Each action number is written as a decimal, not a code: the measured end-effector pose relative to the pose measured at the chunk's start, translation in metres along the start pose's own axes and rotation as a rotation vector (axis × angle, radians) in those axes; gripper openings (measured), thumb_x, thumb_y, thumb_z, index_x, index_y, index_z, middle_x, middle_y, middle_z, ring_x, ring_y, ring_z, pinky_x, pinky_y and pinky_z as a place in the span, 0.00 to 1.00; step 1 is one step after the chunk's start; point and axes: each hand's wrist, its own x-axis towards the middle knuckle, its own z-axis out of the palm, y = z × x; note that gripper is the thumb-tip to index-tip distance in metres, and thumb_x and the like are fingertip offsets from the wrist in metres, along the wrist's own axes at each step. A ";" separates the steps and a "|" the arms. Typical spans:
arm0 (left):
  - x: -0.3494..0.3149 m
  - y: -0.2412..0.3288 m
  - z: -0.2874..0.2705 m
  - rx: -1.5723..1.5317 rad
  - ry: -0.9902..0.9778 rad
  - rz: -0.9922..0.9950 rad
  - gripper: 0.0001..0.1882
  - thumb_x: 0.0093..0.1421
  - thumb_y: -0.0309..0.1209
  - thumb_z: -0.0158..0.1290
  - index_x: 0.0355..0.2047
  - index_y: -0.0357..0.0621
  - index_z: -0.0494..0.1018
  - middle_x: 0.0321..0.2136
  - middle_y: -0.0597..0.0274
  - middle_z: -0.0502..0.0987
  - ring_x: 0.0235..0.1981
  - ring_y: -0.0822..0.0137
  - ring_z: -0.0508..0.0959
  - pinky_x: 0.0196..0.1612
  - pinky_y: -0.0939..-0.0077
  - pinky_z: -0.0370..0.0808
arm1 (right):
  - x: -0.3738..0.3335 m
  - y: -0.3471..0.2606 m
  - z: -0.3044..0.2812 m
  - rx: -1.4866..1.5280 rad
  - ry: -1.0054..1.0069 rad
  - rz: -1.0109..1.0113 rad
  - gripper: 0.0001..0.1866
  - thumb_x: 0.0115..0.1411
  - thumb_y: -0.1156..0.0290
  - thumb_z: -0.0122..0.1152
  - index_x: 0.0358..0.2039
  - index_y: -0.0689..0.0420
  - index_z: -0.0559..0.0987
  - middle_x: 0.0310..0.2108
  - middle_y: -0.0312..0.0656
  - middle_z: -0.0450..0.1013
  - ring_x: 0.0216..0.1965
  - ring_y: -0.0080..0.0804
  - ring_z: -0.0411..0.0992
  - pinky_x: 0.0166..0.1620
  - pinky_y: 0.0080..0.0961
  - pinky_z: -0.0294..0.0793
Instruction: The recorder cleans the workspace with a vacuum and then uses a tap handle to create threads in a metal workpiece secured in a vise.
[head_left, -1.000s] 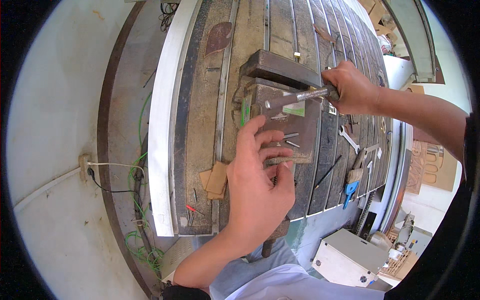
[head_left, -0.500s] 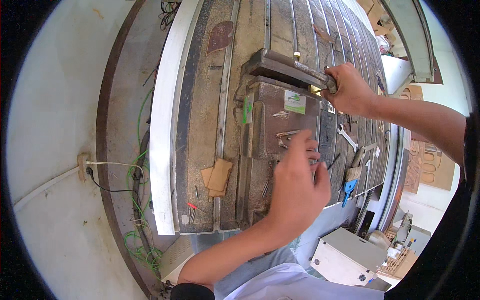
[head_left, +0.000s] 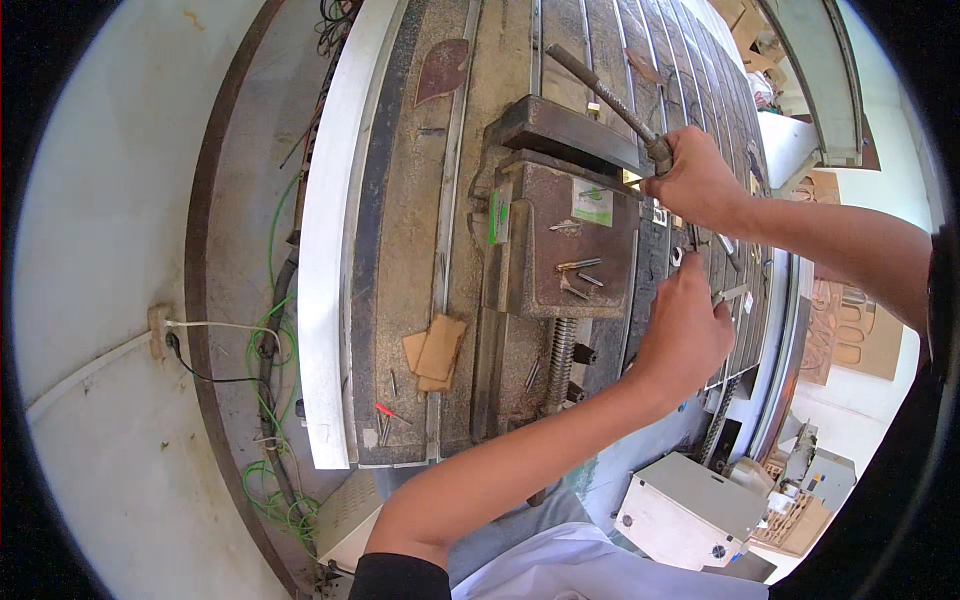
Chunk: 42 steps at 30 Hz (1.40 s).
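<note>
My right hand (head_left: pixel 705 185) is closed around the thick round head of a long metal bar (head_left: pixel 605 92), which slants up and left over the back jaw of a heavy machine vise (head_left: pixel 535 235). A bit of brass-coloured metal (head_left: pixel 630 178) shows beside that hand, at the jaw gap. My left hand (head_left: pixel 683 335) reaches over the tools right of the vise. Its index fingertip is by the end of a spanner (head_left: pixel 677 257); the hand covers the rest, and its other fingers are hidden. Several small metal bits (head_left: pixel 580 265) lie on the vise top.
The vise sits on a slotted machine table (head_left: pixel 405 200) with a white edge (head_left: pixel 325 300). Brown cardboard pieces (head_left: pixel 437 352) and a red-ended small tool (head_left: pixel 388 411) lie left of it. The vise's screw (head_left: pixel 560 365) is exposed in front. A beige metal box (head_left: pixel 690 510) stands lower right.
My left hand has moved right from over the vise to the spanner, uncovering the bits and screw. The bar in my right hand has swung its far end upward, away from the vise jaw.
</note>
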 end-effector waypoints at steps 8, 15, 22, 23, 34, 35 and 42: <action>0.018 -0.001 0.017 -0.047 0.001 -0.141 0.15 0.54 0.24 0.57 0.39 0.30 0.67 0.32 0.35 0.77 0.37 0.38 0.77 0.41 0.52 0.73 | 0.002 -0.008 0.001 0.036 -0.011 0.165 0.09 0.44 0.76 0.66 0.21 0.67 0.75 0.16 0.39 0.69 0.20 0.26 0.68 0.25 0.32 0.67; 0.025 -0.008 0.020 -0.087 0.046 -0.098 0.14 0.55 0.24 0.56 0.39 0.32 0.67 0.30 0.37 0.77 0.37 0.39 0.77 0.40 0.51 0.73 | -0.001 -0.014 0.003 0.082 0.028 0.293 0.09 0.43 0.76 0.66 0.21 0.68 0.74 0.17 0.42 0.69 0.20 0.29 0.69 0.24 0.31 0.67; 0.023 -0.013 0.021 -0.118 0.163 -0.035 0.11 0.56 0.24 0.54 0.38 0.32 0.67 0.29 0.38 0.77 0.36 0.38 0.77 0.38 0.50 0.72 | 0.004 -0.021 0.005 0.377 -0.004 0.565 0.06 0.45 0.79 0.63 0.19 0.65 0.73 0.15 0.41 0.67 0.14 0.29 0.64 0.17 0.31 0.59; 0.022 -0.011 0.019 -0.126 0.193 -0.086 0.11 0.56 0.24 0.54 0.37 0.32 0.68 0.29 0.39 0.77 0.36 0.38 0.77 0.38 0.50 0.72 | 0.004 -0.022 0.005 0.377 -0.005 0.567 0.06 0.45 0.79 0.63 0.19 0.65 0.73 0.15 0.41 0.67 0.14 0.29 0.64 0.17 0.31 0.59; 0.015 -0.017 0.010 -0.060 0.108 -0.123 0.05 0.57 0.21 0.52 0.33 0.33 0.68 0.25 0.46 0.78 0.29 0.49 0.81 0.32 0.58 0.75 | 0.000 -0.035 -0.002 0.506 -0.094 0.646 0.07 0.47 0.78 0.63 0.20 0.65 0.73 0.16 0.41 0.64 0.13 0.30 0.63 0.15 0.31 0.61; 0.016 -0.016 0.012 -0.097 0.087 -0.138 0.04 0.58 0.20 0.51 0.33 0.34 0.68 0.25 0.48 0.78 0.27 0.53 0.82 0.29 0.61 0.76 | -0.002 -0.034 -0.005 0.504 -0.088 0.648 0.07 0.47 0.78 0.63 0.20 0.65 0.73 0.16 0.41 0.64 0.13 0.30 0.63 0.15 0.31 0.61; 0.014 -0.002 0.002 -0.195 0.016 -0.257 0.02 0.59 0.19 0.49 0.33 0.33 0.67 0.24 0.52 0.77 0.25 0.59 0.82 0.25 0.66 0.78 | -0.008 -0.036 -0.022 0.424 -0.169 0.660 0.22 0.48 0.72 0.68 0.41 0.69 0.71 0.34 0.50 0.71 0.34 0.38 0.71 0.32 0.42 0.73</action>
